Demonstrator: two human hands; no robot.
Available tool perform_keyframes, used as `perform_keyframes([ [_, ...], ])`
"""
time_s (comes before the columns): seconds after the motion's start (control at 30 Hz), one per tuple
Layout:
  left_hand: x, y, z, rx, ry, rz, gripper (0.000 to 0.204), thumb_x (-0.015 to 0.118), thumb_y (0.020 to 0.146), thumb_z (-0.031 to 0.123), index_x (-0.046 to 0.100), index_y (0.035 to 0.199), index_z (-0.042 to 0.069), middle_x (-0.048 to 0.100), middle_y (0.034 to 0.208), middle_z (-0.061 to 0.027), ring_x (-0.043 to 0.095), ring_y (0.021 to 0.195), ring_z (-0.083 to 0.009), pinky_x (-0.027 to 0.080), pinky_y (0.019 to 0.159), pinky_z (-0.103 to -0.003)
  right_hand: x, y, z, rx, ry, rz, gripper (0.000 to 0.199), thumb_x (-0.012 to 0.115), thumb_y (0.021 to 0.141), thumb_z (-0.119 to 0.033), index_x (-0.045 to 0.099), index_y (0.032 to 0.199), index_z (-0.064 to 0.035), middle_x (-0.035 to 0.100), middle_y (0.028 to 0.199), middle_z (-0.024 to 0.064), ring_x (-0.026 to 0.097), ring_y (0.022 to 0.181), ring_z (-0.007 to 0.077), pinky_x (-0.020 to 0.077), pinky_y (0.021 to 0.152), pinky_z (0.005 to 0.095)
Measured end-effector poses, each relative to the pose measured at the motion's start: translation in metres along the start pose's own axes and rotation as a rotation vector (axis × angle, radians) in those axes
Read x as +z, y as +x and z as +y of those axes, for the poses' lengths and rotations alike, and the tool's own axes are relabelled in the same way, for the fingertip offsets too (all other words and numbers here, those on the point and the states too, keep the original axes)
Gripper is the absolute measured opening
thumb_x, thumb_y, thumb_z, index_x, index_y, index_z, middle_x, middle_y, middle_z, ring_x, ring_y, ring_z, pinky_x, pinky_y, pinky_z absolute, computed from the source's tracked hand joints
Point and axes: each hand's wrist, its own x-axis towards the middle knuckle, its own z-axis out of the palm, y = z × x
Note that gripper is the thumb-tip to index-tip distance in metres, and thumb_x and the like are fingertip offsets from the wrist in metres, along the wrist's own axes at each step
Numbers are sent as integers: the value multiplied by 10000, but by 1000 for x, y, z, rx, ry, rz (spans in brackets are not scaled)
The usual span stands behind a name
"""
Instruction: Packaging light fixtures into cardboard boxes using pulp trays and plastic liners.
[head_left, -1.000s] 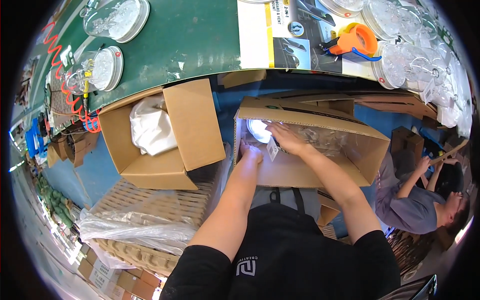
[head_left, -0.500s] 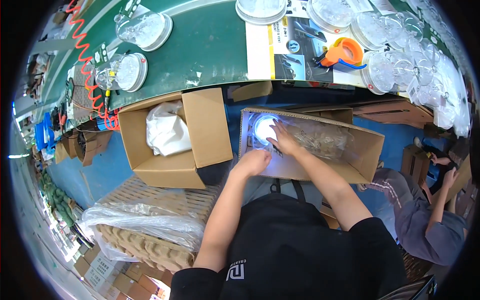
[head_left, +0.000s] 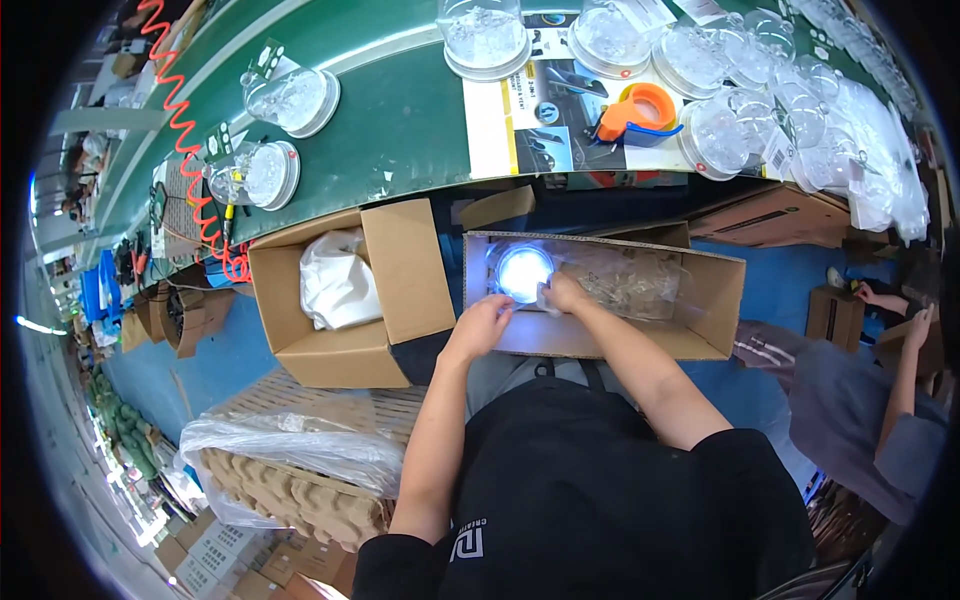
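A round lamp (head_left: 524, 272) glows bright white inside the left end of a long open carton (head_left: 710, 320). It lies just beyond my hands. My left hand (head_left: 486, 322) is closed at the carton's near wall, its fingertips bunched below the lamp. My right hand (head_left: 566, 293) is closed too, reaching into the carton beside the lamp's lower right edge. What either hand pinches is too small and glaring to make out; clear film seems to lie between them. To the right in the carton are clear plastic-wrapped pieces (head_left: 635, 288).
Beyond the carton runs a green workbench (head_left: 400, 120) with clear domed lamps (head_left: 715, 140) and an orange tape dispenser (head_left: 640, 112). An open carton with a white bag (head_left: 340, 282) stands at left, above moulded pulp trays (head_left: 290, 490). A co-worker (head_left: 850, 390) sits at right.
My right hand has drawn back off the lamp's face toward me and closed. My left hand has shifted slightly left. The view has also moved a little.
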Motion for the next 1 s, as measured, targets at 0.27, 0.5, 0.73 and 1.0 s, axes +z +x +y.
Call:
perform_keyframes([
  [0.27, 66, 30, -52, -266, 173, -134, 406, 503, 982, 314, 646, 1193, -2, 688, 1110, -208, 678, 1011, -344, 538, 863, -419, -4, -30, -36, -195, -39, 142, 330, 685, 824, -138, 604, 1124, -25, 658, 1101, 215, 645, 1000, 404, 530, 847, 482],
  [0.5, 149, 87, -99, -706, -758, -79, 281, 570, 925, 197, 644, 1105, -6, 654, 903, -153, 655, 805, -279, 562, 623, -449, 2, -71, -7, -424, -25, -43, 499, 732, 812, -377, 583, 1174, -68, 627, 1156, 205, 584, 1097, 398, 469, 916, 501],
  [0.73, 127, 101, -126, -504, 259, -99, 359, 624, 777, 164, 680, 1064, -44, 645, 1139, -310, 645, 1072, -422, 523, 926, -443, -201, -135, -65, -574, 334, 613, 100, 683, 881, -95, 700, 966, -46, 697, 920, 102, 679, 803, 199, 542, 689, 325],
  [1.0, 88, 107, -71, -461, 339, -144, 453, 616, 853, 191, 588, 1246, -33, 619, 1272, -239, 622, 1160, -363, 518, 959, -430, -461, -179, 49, -214, -323, 1383, 422, 710, 887, -240, 616, 1223, -3, 607, 1257, 213, 589, 1115, 359, 474, 950, 405],
])
